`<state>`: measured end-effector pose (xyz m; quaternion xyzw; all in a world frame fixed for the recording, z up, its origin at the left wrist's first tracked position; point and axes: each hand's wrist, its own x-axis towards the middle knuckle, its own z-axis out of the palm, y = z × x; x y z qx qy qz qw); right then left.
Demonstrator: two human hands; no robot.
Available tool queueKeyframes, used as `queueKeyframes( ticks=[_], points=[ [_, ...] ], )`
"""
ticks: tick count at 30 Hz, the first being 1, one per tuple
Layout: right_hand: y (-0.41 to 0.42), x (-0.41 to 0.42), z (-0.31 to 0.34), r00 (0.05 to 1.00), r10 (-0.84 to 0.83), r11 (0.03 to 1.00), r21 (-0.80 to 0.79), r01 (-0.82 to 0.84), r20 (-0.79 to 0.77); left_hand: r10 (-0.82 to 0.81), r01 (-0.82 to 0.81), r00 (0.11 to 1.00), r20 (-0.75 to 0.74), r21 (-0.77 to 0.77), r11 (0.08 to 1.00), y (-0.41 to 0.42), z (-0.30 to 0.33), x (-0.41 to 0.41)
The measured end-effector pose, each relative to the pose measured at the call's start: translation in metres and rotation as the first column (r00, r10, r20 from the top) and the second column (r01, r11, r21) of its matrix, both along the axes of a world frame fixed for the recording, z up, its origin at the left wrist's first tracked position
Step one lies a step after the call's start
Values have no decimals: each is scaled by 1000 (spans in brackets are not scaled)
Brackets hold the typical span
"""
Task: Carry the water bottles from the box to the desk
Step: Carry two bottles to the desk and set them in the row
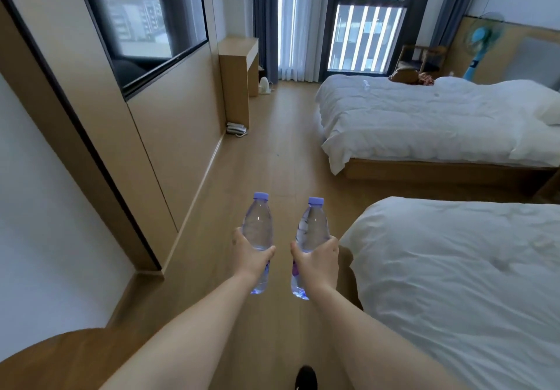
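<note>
Water bottles upright, one gripped in each hand, side by side

A lane of bare wooden floor runs straight ahead between the panelled wall on the left and two white beds on the right. The near bed crowds in just beside the right hand; the far bed leaves a gap before it. A telephone lies on the floor at the foot of the desk, against the left wall, with a white kettle farther on. A rounded wooden edge juts in at near left.
</note>
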<state>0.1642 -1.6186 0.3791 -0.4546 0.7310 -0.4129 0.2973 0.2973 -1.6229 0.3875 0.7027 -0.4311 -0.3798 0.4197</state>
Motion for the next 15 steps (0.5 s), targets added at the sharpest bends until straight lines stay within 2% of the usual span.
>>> queueKeyframes(
  ticks=[7,15],
  points=[
    [-181,-32,10,998,58,998,18,-57,-33,81,-81,996,-23,1,997,-175,6,-25],
    [-356,-28,11,996,89,995,46,-87,-33,130,-134,988,87,49,990,-353,15,-25]
  ],
)
